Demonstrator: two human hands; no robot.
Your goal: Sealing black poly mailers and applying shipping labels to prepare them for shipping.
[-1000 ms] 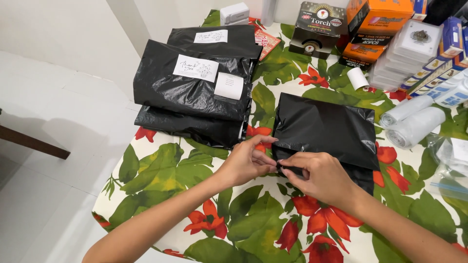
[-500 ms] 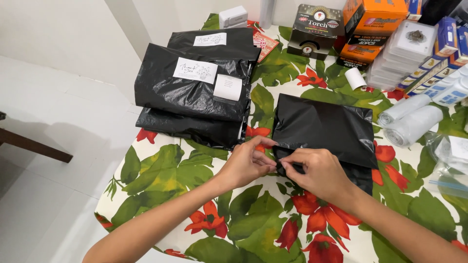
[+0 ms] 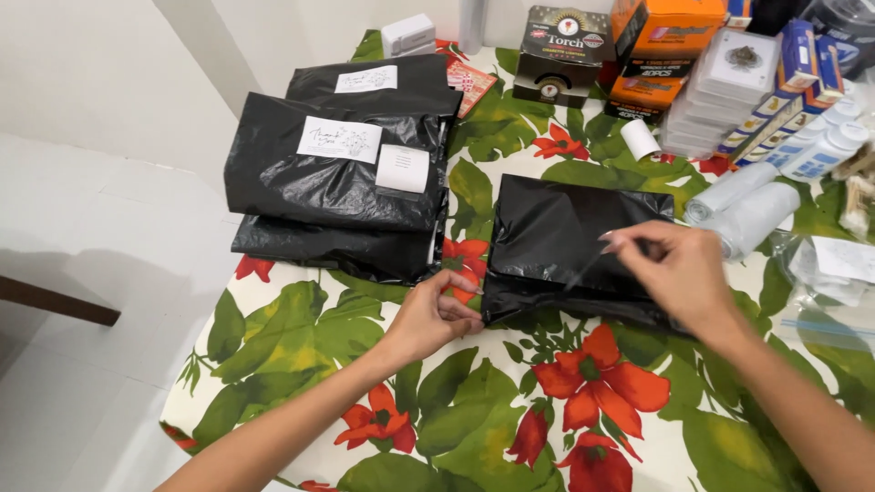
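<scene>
On the table (image 3: 301, 337), near its middle, lies one black mailer (image 3: 565, 246): thin glossy plastic, roughly square, crinkled, flat on a floral cloth of green leaves and red flowers. My left hand (image 3: 433, 314) is closed in a pinch on the mailer's near left corner, pressing it to the cloth. My right hand (image 3: 679, 269) hovers over the right part of the bag, thumb and forefinger pinched on what looks like a thin clear strip off its flap; the other fingers curl loosely. I judge this bag packed but its closing not finished: no label shows on its face, and the near edge lies rumpled. To the far left, a stack (image 3: 342, 182) of like black bags, at least three, overlapping; the top two carry white paper labels, so I take those as done. A small white slip (image 3: 402, 169) sits on the right part of the stack. Far side of the table: a dark printed carton (image 3: 561, 55), orange boxes (image 3: 665, 41), a pile of flat clear cases (image 3: 729, 87), a small white roll (image 3: 641, 138). To the right: white rolled bundles (image 3: 743, 205), soft and cylindrical, white bottles (image 3: 816, 141), and clear plastic bags (image 3: 834, 273) at the edge. Floor left of the table is pale and plain.
</scene>
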